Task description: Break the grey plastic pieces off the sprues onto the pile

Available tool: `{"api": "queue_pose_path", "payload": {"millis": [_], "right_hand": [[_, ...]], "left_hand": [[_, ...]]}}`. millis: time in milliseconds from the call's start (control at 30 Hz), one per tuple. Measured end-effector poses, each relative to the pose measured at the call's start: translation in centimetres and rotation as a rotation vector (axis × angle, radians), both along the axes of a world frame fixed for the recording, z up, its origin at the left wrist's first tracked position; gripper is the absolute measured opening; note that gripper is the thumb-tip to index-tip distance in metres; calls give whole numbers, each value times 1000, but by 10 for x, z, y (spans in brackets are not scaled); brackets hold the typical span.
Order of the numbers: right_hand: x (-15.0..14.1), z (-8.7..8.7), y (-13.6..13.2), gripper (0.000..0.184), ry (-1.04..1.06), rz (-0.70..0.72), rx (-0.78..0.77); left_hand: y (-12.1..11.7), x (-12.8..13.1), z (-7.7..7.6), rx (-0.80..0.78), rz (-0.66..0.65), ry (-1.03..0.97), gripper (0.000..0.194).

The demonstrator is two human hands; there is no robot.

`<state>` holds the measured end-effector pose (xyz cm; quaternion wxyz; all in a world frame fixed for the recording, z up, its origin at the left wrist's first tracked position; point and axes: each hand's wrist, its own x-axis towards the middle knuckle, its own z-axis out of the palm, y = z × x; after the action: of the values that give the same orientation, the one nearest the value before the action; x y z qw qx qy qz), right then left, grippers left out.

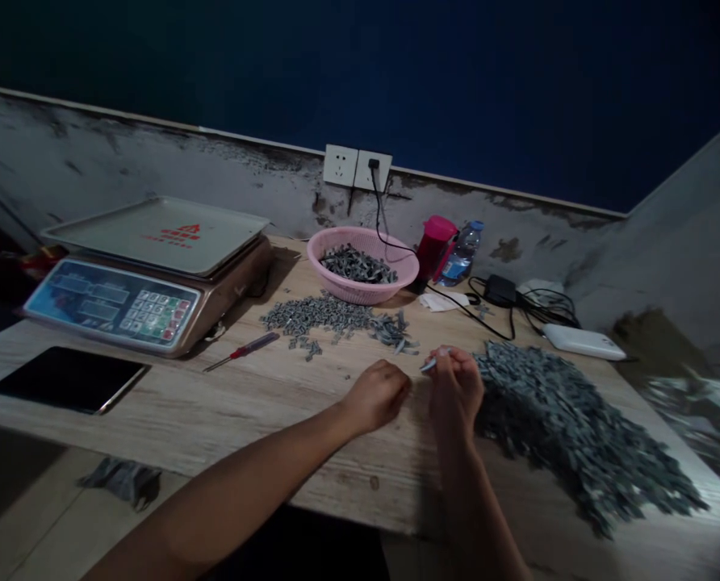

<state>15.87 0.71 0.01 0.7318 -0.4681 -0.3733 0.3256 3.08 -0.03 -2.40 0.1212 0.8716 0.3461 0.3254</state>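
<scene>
My right hand (pixel 457 383) pinches a small grey curved strip (pixel 429 365) between thumb and fingers, just above the table. Beside it on the left, my left hand (pixel 379 395) is closed, and whatever its fingers hold is hidden from me. A large heap of grey strips (pixel 569 424) spreads over the table right of my right hand. Beyond my hands lies a pile of small grey pieces (pixel 320 315), with a few longer curved strips (pixel 393 329) at its right end. A pink plastic basket (pixel 329 284) behind that pile holds more grey strips.
A weighing scale (pixel 172 298) stands at the left, with a dark tablet (pixel 69 379) before it. A screwdriver (pixel 244 351) lies near the small pieces. At the back are a pink-lidded cup (pixel 436 246), a water bottle (pixel 462 254), cables and a white power bank (pixel 583 342).
</scene>
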Motion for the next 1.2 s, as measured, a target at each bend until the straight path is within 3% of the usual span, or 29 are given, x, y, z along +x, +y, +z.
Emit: {"api": "queue_pose_path", "payload": {"millis": [200,300,367,500,567,633,833,1067,1167,1200], "right_hand": [[18,14,-1,19,-191,-407,130],[22,17,-2,16,-244,-455,122],[20,18,-3,16,-222,-405,119],[12,18,-7,16,-238,-302,66],[9,18,-8,18,-266,-260,32],[8,16,-9,18,-291,-222,10],[2,10,-8,16,-305,-135,9],[-6,5,-9,15,-262,89,16],[-9,2,-10,16,-177,250,-25],[-10,0,-10,17,-139,307,-41]], "left_hand": [[4,56,4,-55,-82,95,18],[5,47,12,-4,-130,19,23],[6,15,14,45,-24,18,23],[19,-67,16,-32,516,113,18],[30,-92,15,-80,675,179,17],[39,-101,13,-156,698,197,15],[53,-96,5,-265,654,113,8],[54,-92,18,-361,551,-54,7],[41,-70,25,-475,480,-283,5],[36,-60,27,-614,421,-522,9]]}}
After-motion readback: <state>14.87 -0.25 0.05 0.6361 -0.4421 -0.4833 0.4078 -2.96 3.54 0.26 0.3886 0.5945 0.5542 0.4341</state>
